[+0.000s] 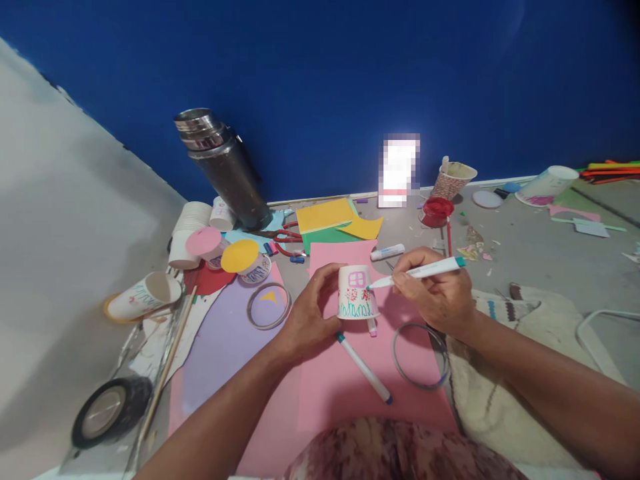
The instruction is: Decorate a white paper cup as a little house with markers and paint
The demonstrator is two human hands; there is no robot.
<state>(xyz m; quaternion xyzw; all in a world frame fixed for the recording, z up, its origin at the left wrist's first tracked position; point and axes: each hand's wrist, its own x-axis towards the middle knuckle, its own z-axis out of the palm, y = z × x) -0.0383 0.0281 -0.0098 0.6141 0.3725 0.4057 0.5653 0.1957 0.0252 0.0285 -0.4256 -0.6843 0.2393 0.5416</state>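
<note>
A white paper cup [356,303], turned upside down, bears a drawn purple window, red flowers and green grass strokes. My left hand [313,313] grips it from the left side, fingers behind and thumb near the rim. Between the fingers of my right hand [437,290] is a white marker [425,269] with a green end, its tip at the cup's right side by the flowers. Below the cup, a second white marker [364,369] lies slanted on pink paper [330,400]. A pink-ended marker [372,327] shows partly from behind the cup.
At the back left a steel flask [227,170] leans by stacked paper cups [190,233]. Cups with pink [204,241] and yellow tops [240,256] stand nearby. Black tape [111,412] lies front left, a red pot [437,212] back right, and cloth [493,373] under my right forearm.
</note>
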